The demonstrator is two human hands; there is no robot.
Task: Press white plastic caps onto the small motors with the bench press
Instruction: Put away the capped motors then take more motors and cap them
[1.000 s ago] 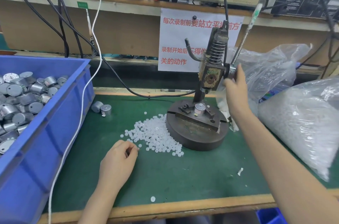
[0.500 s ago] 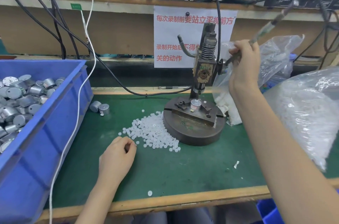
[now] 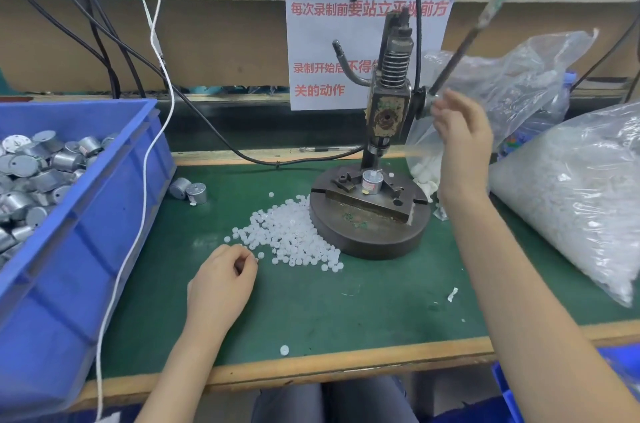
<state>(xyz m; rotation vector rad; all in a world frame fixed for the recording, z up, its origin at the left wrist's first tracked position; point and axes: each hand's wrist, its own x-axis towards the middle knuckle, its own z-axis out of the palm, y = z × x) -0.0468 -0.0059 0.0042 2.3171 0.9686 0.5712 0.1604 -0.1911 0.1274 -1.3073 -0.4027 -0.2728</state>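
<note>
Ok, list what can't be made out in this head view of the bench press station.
- Right hand: motion-blurred, so its relation to the lever is unclear.
- Lever top: blurred, cut off by the upper edge.
- Left hand: curled fingers hide whether it holds a cap.
- Motor on the press: too small to tell if a cap is seated.
- Blue bin: cut off at the left edge.

A green-topped workbench with a pale wooden edge (image 3: 346, 311) carries a blue plastic bin (image 3: 104, 214) at its left edge, two small silver cylindrical motors (image 3: 188, 190) beside it, a heap of white plastic caps (image 3: 291, 235) mid-bench touching the round dark metal press base (image 3: 367, 239), and a clear plastic bag of white caps (image 3: 571, 200) at the right edge.
</note>
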